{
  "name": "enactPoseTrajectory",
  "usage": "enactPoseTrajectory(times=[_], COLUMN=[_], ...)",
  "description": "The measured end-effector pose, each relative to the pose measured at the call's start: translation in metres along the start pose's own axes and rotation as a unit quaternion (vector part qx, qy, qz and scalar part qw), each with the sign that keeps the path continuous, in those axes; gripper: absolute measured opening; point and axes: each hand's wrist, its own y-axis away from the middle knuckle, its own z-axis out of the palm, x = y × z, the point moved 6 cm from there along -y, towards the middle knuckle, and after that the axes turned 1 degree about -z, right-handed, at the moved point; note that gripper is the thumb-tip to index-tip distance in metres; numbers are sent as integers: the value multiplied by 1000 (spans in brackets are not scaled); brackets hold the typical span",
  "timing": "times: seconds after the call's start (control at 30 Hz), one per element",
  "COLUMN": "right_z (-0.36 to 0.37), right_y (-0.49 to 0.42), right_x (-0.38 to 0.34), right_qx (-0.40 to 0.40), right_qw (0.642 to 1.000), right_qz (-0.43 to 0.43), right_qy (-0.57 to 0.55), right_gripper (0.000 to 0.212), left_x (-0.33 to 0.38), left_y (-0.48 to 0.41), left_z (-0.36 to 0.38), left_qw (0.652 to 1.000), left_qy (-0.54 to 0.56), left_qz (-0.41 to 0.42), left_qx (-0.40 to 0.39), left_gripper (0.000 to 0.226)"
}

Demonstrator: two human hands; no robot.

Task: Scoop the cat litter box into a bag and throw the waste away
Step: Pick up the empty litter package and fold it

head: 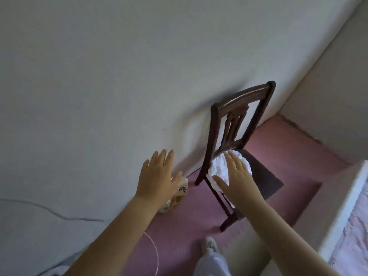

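Observation:
A crumpled white bag [220, 170] lies on the dark seat of a wooden chair [235, 114] that stands against the wall. My right hand [236, 176] reaches over the bag with straight, spread fingers; whether it touches the bag I cannot tell. My left hand [157, 175] is held out flat, fingers straight, in front of the wall and holds nothing. No litter box or scoop is in view.
A cream patterned container [177, 196] sits on the pink carpet [189, 226] at the wall's foot, partly behind my left wrist. A thin white cord [156, 253] curves over the carpet. A white ledge [342, 208] stands at right. My shoe [209, 245] is below.

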Motion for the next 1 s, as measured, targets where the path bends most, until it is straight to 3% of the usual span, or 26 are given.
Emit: enactPoseTrajectory(times=[0.23,0.53,0.8,1.0], right_z=[101,312,466,536], right_y=[-122,-184,-212,-216], right_x=[25,90,148,170], right_qx=[-114,-270,-295,-283], right_qw=[989,954,944,952], right_qz=[-94,-124,-113,-81], right_qy=[-11,47,96,86], right_gripper=[83,89,83,74], left_x=[-38,-98,-152,-170], left_y=[-19,-1,-8,-21], left_z=[108,317,480,548], left_qw=[986,938,921,928], left_qy=[46,92,112,121], left_qz=[-161,-306,-333,-313], left_qx=[-10,-135,-170,-164], left_gripper=[66,82,90,97])
